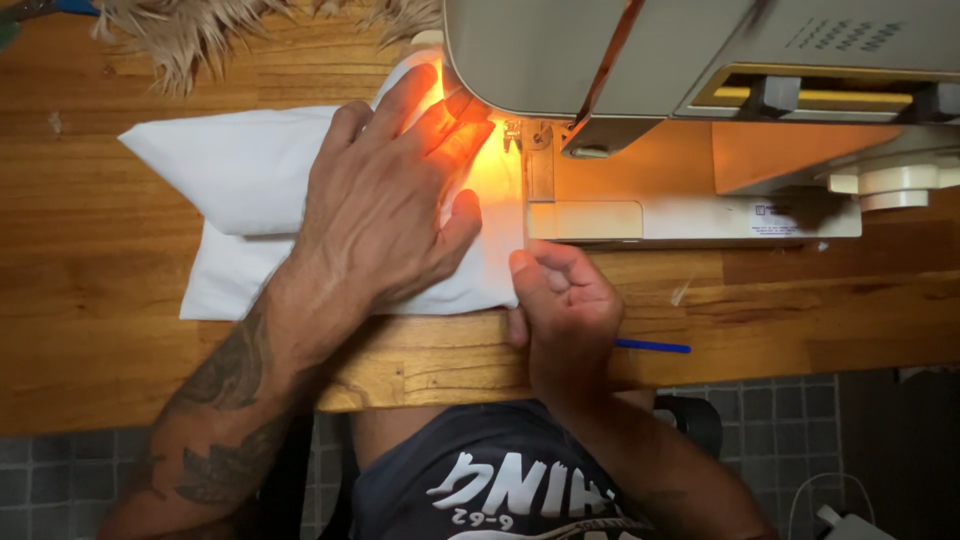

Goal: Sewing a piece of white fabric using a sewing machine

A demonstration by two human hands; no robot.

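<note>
On the wooden table (120, 330), folded white fabric (240, 190) lies with its right edge under the head of a beige sewing machine (640, 60), lit by the machine's lamp. Left hand (385, 205) rests flat on the fabric, fingers extended and slightly spread, tips just beside the presser foot (513, 135). Right hand (565, 310) sits at the fabric's near right corner, fingers curled; it appears to pinch the edge, though the grip is hidden. Blue pen (652, 346) lies just beside the right hand.
</note>
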